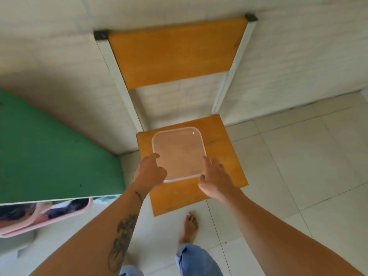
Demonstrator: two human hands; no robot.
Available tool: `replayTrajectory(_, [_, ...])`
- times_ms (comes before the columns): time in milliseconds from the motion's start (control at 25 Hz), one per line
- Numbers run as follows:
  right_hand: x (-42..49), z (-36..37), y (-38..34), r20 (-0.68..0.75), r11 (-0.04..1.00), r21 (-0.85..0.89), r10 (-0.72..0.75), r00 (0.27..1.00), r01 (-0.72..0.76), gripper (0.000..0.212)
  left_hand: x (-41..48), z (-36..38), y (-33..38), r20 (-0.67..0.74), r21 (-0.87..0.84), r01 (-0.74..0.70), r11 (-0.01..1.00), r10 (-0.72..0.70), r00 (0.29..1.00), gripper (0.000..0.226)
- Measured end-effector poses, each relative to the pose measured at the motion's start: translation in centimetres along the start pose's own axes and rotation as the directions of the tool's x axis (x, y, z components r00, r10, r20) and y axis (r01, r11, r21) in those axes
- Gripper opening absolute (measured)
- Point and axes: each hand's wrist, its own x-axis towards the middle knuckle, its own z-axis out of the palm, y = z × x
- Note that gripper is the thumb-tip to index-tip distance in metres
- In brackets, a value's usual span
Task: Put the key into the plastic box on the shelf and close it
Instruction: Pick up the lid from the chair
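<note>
A clear square plastic box (179, 152) with its translucent lid on top sits on the lower orange shelf board (225, 156). My left hand (149, 172) grips the box's near left corner, fingers curled over the lid edge. My right hand (215, 176) presses on the near right edge of the lid, fingers spread. The key is not visible; the cloudy lid hides whatever lies inside.
An upper orange shelf board (175, 52) sits between white metal posts (117, 80) against the white brick wall. A green cabinet (49, 148) stands at the left with a pink-rimmed item (45, 216) beneath. My bare foot (190, 228) rests on the pale tiled floor.
</note>
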Motion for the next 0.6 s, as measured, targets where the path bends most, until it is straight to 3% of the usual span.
replayTrajectory(320, [7.4,4.0,3.0,0.020,0.993,0.114,0.002,1.000,-0.004,0.062,5.6,5.9,-3.2,-0.024,0.061,0.046,0.997,-0.045,0.999,0.081])
replayTrajectory(600, [9.6,5.4,2.4,-0.019,0.951,0.294,0.107,0.994,-0.097,0.065,6.0,8.5,-3.9,0.030,0.113,0.015,0.994,-0.019,0.999,0.077])
